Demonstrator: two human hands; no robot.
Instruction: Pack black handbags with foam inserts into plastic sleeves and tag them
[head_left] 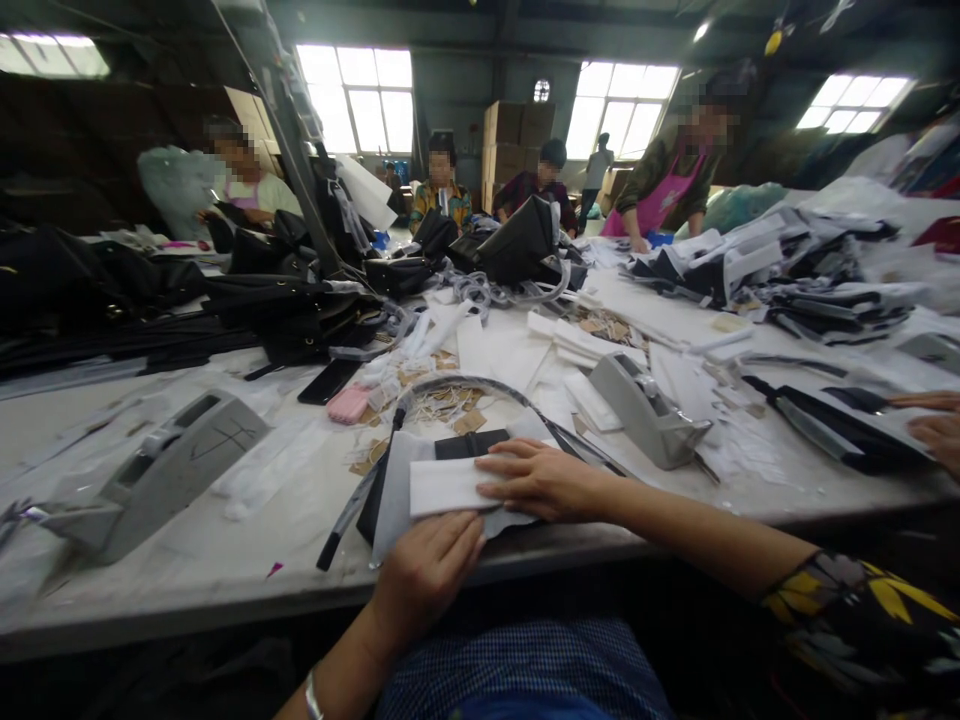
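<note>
A black handbag (373,503) lies flat at the table's front edge, its long handle (469,381) arching away behind it in clear wrapping. Pale grey tissue-like lining (395,470) spreads over the bag. On top rests a folded white foam sheet (444,487). My left hand (431,562) has its fingers together at the sheet's near edge, gripping it, with the thumb hidden. My right hand (546,482) lies with fingers stretched out over the sheet's right end, pressing on it. A small dark flap (471,444) shows just behind the sheet.
Grey tape dispensers stand left (176,460) and right (646,410). Behind the bag are cardboard tags (469,421), a pink pouch (348,404) and a black phone (328,381). Black bags (292,305) pile up farther back. Another person's hand (937,435) is at far right; several people work opposite.
</note>
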